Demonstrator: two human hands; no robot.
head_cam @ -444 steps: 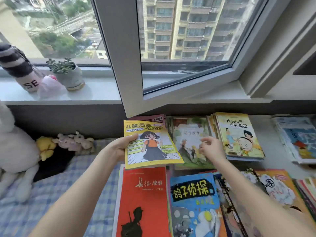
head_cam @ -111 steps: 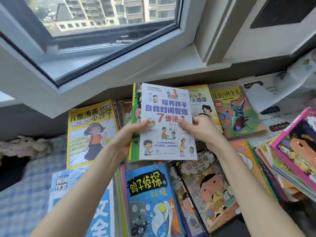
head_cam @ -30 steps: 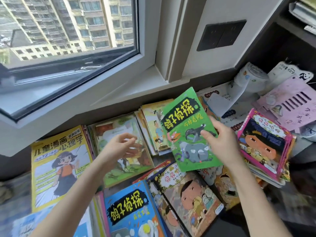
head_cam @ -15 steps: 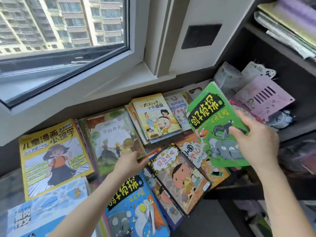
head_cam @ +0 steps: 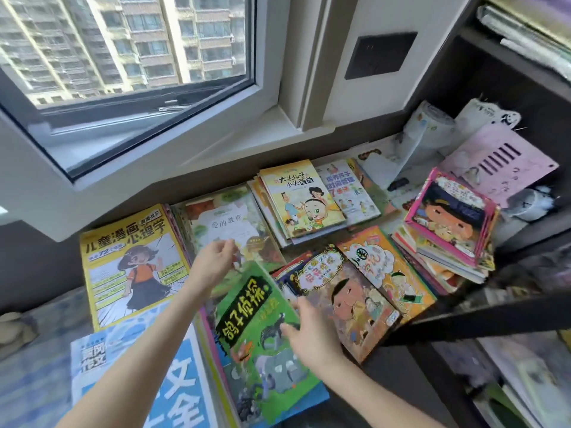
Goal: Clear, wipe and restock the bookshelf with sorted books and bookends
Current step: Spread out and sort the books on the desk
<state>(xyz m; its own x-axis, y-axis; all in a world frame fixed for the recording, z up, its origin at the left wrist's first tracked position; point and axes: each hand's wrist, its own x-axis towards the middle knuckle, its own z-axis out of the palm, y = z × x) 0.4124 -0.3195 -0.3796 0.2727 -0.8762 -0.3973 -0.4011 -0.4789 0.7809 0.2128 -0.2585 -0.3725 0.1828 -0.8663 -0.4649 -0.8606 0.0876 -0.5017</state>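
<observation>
Green book (head_cam: pixel 262 350) lands on the front pile (head_cam: pixel 319 396)!
Left hand (head_cam: pixel 216 262) hovers loosely curled and empty just past its far end; the book lies flat, long axis running away from the person; right hand (head_cam: pixel 310 333) is nearer, fingers straight across its right edge. Half a second ago that hand held it aloft, off right.

Grey ledge (head_cam: pixel 387 220) under flat stacks of children's books (head_cam: pixel 302 199).
</observation>
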